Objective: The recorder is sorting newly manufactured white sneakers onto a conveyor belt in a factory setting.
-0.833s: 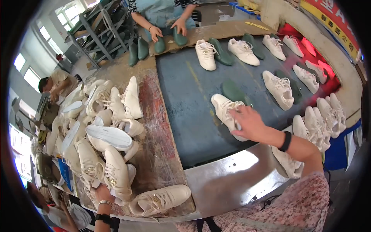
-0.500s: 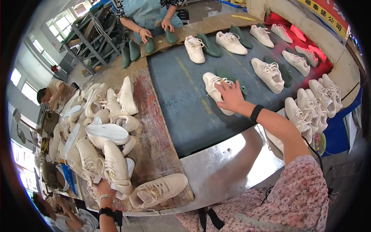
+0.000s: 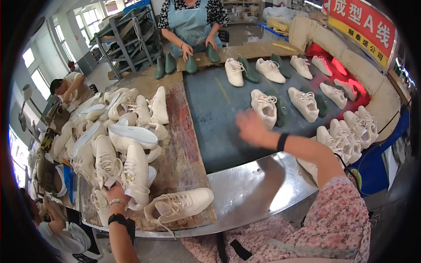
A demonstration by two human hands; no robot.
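At the near end of the heap of cream sneakers (image 3: pixel 83 149), my left hand (image 3: pixel 116 193) is closed at the heel end of a lace-up sneaker (image 3: pixel 105 158); its fingertips are partly hidden. A single sneaker (image 3: pixel 186 204) lies to its right on the worn board. My right hand (image 3: pixel 254 129), smeared by motion, hovers over the dark conveyor belt (image 3: pixel 215 149). Just beyond it stands a cream sneaker (image 3: pixel 264 108), toe pointing away, beside a green shoe last (image 3: pixel 280 111). My right hand seems apart from that sneaker.
More sneakers with green lasts stand in rows on the belt, toward a red-lit opening (image 3: pixel 340 65). Several sneakers (image 3: pixel 346 136) line the belt's right side. A polished metal edge (image 3: pixel 245 188) runs nearest me. Across the belt, a co-worker's hands (image 3: pixel 187 51) touch green lasts (image 3: pixel 191 65).
My right hand has come off the sneaker on the belt and moved left and nearer. That sneaker now stands straighter alongside its last. My left hand stays at the heap. The view has tilted up.
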